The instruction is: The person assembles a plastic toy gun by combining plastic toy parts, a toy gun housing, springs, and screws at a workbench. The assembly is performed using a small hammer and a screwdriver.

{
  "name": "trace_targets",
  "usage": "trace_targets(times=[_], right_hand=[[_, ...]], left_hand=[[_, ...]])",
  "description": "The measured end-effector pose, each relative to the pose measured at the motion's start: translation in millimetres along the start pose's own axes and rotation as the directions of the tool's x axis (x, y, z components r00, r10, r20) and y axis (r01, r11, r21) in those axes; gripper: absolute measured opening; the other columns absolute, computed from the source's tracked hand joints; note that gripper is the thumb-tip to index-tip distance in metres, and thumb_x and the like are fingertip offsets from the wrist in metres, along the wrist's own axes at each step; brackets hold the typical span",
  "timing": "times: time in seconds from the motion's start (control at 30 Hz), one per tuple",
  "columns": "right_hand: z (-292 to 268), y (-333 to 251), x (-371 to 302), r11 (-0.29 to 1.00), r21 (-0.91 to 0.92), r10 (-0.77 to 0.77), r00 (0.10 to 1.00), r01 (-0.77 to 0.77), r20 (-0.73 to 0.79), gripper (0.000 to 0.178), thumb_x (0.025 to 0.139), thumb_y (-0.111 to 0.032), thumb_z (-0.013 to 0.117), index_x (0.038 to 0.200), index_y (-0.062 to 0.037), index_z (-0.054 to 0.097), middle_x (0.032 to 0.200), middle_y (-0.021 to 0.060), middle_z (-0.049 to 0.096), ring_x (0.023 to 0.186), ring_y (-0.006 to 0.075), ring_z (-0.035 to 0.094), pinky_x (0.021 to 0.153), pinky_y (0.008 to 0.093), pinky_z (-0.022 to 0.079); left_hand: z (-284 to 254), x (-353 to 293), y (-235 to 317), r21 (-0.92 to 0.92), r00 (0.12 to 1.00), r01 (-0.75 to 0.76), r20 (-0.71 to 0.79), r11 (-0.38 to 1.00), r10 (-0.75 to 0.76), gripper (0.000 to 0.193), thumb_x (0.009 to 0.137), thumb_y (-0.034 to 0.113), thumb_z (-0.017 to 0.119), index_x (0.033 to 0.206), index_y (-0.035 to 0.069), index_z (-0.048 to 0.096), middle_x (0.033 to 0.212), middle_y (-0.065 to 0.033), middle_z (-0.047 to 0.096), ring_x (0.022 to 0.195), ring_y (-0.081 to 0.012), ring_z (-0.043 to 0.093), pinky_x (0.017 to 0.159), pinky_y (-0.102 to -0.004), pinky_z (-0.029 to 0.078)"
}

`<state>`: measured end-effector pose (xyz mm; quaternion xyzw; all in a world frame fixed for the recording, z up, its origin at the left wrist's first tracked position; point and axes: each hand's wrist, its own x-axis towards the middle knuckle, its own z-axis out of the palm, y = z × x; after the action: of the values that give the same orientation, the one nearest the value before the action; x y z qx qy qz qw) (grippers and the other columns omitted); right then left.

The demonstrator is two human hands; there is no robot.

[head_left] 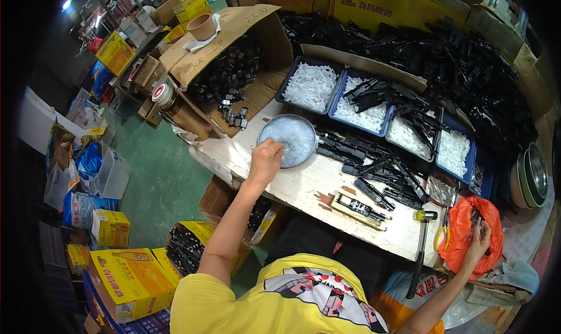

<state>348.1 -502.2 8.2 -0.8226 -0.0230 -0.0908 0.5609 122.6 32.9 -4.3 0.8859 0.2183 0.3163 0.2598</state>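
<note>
My left hand (267, 160) is over the near left rim of a round metal bowl (261, 136) of small pale pieces. Its fingers are pinched together, and what they hold is too small to make out. Over at the right, my right hand (481, 240) reaches into an orange-red plastic bag (457, 217); its fingers are bent together among small parts I cannot name. Between the hands, a black slotted part (361, 208) lies in a pale block fixture (345, 201) at the table's front edge. Beside the bag rests a black-handled hammer (422, 246).
Black plastic parts (383, 169) lie in rows on the white table (301, 185). Behind stand trays of white pieces (310, 86) and a heap of black parts (467, 71). A cardboard box (263, 94) of small metal-and-black pieces and a brown jar (181, 112) are left.
</note>
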Motion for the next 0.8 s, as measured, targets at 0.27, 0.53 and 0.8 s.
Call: trace_targets(times=[0.27, 0.53, 0.8], right_hand=[[32.5, -37.9, -23.4, 0.966, -0.187, -0.173, 0.983, 0.181, 0.058, 0.016, 0.085, -0.002, 0.052, 0.101, 0.0013, 0.053, 0.091, 0.0014, 0.053, 0.079, 0.0093, 0.048, 0.07, 0.022, 0.04], [70.9, -75.2, -49.8, 0.919, -0.197, -0.301, 0.93, 0.342, 0.211, 0.016, 0.077, 0.001, 0.056, 0.093, 0.0007, 0.057, 0.086, 0.0037, 0.053, 0.081, 0.0121, 0.048, 0.072, 0.0247, 0.038], [114.9, -92.1, -77.9, 0.914, -0.107, -0.325, 0.866, 0.39, 0.38, 0.019, 0.073, 0.004, 0.061, 0.091, -0.0007, 0.059, 0.084, 0.0065, 0.055, 0.073, 0.0145, 0.052, 0.06, 0.0239, 0.042]], left_hand=[[12.2, 9.6, -11.1, 0.288, 0.987, -0.14, 0.121, 0.947, 0.109, 0.011, 0.067, -0.006, 0.057, 0.073, 0.001, 0.063, 0.075, -0.0117, 0.055, 0.076, -0.0294, 0.055, 0.067, -0.0369, 0.045], [1.0, 18.1, -10.4, -0.066, 0.979, 0.19, 0.092, 0.979, -0.184, 0.012, 0.066, -0.005, 0.06, 0.075, 0.0, 0.063, 0.075, -0.0125, 0.056, 0.073, -0.0302, 0.056, 0.065, -0.0361, 0.045], [-1.6, 9.5, -7.0, 0.107, 0.998, -0.017, 0.058, 0.994, 0.011, 0.013, 0.067, -0.004, 0.063, 0.079, -0.001, 0.064, 0.078, -0.0097, 0.059, 0.065, -0.0203, 0.057, 0.061, -0.0292, 0.046]])
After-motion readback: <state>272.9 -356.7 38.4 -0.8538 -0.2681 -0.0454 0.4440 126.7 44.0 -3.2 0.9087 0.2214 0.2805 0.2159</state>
